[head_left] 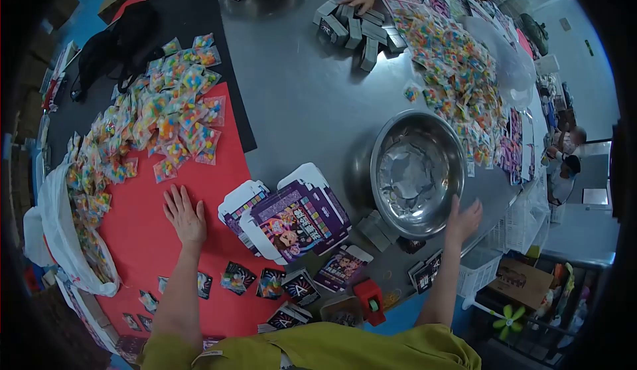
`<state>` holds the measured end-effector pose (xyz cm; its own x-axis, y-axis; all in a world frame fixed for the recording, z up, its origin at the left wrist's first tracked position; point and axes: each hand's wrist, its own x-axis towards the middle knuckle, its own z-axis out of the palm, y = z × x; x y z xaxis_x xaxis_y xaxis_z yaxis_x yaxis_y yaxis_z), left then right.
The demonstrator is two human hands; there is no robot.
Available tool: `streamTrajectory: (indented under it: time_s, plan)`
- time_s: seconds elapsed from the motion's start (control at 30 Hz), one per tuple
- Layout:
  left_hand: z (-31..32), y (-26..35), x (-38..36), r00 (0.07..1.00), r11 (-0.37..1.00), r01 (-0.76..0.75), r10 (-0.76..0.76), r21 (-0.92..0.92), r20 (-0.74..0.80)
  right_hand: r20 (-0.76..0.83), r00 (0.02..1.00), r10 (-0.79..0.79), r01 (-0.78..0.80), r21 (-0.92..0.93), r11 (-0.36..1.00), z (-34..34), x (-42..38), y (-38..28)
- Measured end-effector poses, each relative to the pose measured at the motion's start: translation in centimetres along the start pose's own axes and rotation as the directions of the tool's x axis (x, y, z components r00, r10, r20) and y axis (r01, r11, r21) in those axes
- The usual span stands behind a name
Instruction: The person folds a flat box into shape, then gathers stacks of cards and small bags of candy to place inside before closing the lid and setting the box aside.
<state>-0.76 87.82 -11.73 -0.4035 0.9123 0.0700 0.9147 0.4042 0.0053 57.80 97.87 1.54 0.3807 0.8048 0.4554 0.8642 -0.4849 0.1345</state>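
Note:
My left hand point(183, 216) lies flat with fingers spread on a red sheet point(142, 237), just below a heap of small clear packets of colourful beads or candies point(179, 121). At the lower right rim of a shiny metal basin point(419, 174), my right hand point(463, 221) is open, its thumb right at the rim and its fingers apart from it. Nothing but glare and reflections shows inside the basin. Between my hands lie flattened purple printed boxes point(298, 217). Nearer me are dark printed cards point(300, 287) and packets set on dark cards point(237, 277).
Another person's hand point(360, 0) touches grey card stacks point(355, 28) at the far side. A second packet heap point(454, 65) spreads at right. Near my body sit a red tape dispenser point(369, 301) and a small grey stack point(378, 230). A white plastic bag point(73, 230) edges the left.

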Motion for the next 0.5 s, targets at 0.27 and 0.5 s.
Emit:
streamTrajectory:
  time_s: [0.27,0.5]
  plan:
    - [0.1,-0.2,-0.4,1.0,1.0,-0.018,0.018,0.007,0.005,0.229,0.841,-0.49,0.162,0.758,0.632,8.1,12.6,-26.9]
    - [-0.3,-0.1,-0.3,0.999,1.0,0.011,-0.01,-0.008,0.048,0.425,0.809,-0.406,0.163,0.502,0.849,10.2,19.7,-35.2]
